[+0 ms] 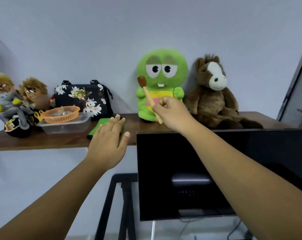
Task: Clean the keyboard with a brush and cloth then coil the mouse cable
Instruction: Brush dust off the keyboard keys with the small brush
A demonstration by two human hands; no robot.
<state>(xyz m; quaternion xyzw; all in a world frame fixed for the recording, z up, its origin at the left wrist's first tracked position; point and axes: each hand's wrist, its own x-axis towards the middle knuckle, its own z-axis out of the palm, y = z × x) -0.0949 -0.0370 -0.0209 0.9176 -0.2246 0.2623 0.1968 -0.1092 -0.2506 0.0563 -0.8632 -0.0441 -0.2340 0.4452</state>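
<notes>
A wooden shelf (42,141) carried a green plush toy (161,73) at 12 o'clock, with a brown plush horse (214,97) just beside it at 2. A floral handbag (82,97), an orange basket (61,114) in a clear plastic container (65,126) and plush dolls (16,101) occupied 10 o'clock. A dark monitor (164,170) stood at 5.

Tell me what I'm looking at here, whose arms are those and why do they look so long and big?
There is no machine here. The picture comes from a wide camera worn on a person's head, so you see their own two arms reaching forward, stretched by the lens. The right hand grips a little wooden brush, bristles up. The left hand lies with straight fingers on a green cloth on a brown shelf. Along the shelf sit a green plush toy, a brown plush horse, a flowery bag, an orange basket in a clear tub and some dolls. Below is a black monitor.
</notes>
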